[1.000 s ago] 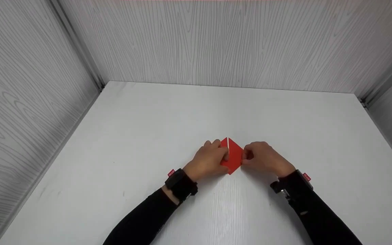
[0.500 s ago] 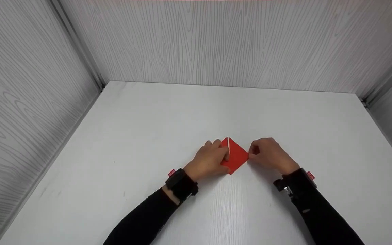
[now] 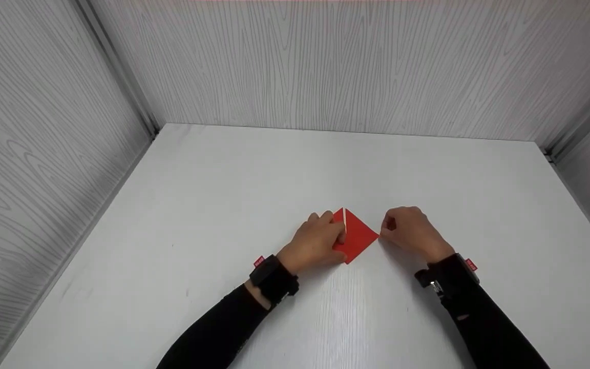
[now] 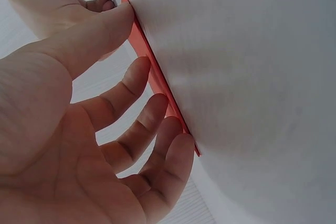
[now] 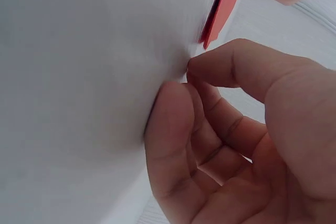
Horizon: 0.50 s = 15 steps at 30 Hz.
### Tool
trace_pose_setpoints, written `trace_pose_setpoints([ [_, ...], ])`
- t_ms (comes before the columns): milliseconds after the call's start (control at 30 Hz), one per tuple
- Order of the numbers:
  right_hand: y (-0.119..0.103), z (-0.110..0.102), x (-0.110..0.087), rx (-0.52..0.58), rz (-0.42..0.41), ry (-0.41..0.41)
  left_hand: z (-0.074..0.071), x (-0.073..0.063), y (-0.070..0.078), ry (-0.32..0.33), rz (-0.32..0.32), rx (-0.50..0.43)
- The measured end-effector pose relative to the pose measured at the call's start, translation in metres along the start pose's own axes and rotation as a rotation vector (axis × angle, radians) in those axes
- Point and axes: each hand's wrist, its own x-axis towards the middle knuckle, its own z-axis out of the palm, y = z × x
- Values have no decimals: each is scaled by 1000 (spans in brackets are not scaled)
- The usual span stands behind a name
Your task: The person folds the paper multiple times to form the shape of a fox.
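A red folded paper (image 3: 360, 237), diamond-shaped in outline, lies on the white table, with a narrow pale gap running down from its top corner. My left hand (image 3: 314, 245) covers its left part. Thumb and fingertips of that hand press on the paper, spread along it in the left wrist view. At the right corner is my right hand (image 3: 412, 231), its thumb and fingers curled together. In the right wrist view a small space shows between its thumb tip and the paper's end, and nothing appears between the fingers. The left hand hides the paper's left corner.
The white tabletop (image 3: 254, 169) extends around both hands. Grey wood-grain panels stand at the back (image 3: 295, 61), the left (image 3: 34, 154) and the right. Each wrist wears a black strapped device, such as the left wrist device (image 3: 273, 279).
My right hand has moved rightward, and the paper's right corner now reaches farther right, in a full point. That hand's fingertips have come off the corner. My left hand has stayed in place.
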Motion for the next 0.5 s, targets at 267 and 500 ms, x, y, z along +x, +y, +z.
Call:
trace_pose_setpoints([
  [267,-1,-4,0,-33,-52,9,0,-1,0,-1,-3,-5],
  [500,-15,-5,0,-15,-245,56,0,1,0,-9,-5,2],
])
